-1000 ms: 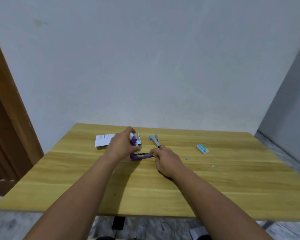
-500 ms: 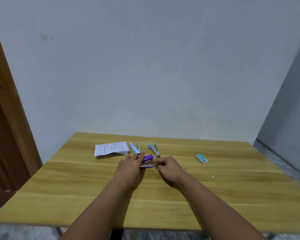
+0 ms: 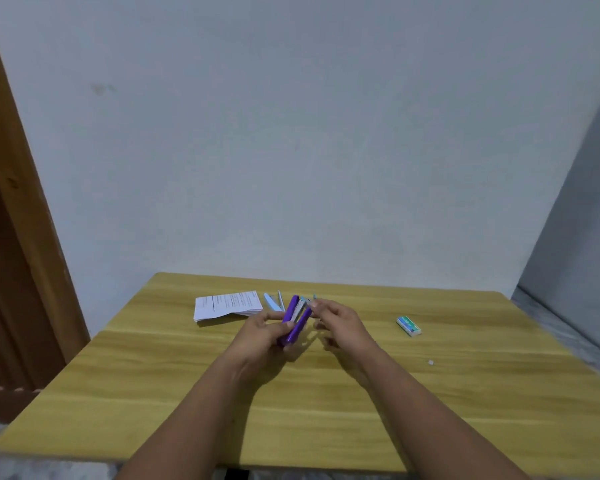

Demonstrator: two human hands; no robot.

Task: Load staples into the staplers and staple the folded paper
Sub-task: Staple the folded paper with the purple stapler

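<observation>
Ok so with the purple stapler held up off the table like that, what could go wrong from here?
1. The left hand grips the purple stapler in mid-air while the right hand works at its top end; fingertips that near the mechanism could get pinched if it snaps shut.
2. Any staples being handled could drop onto the table and scatter; a small loose bit already lies there.
3. The blue stapler lies just behind the hands and could get knocked.
</observation>
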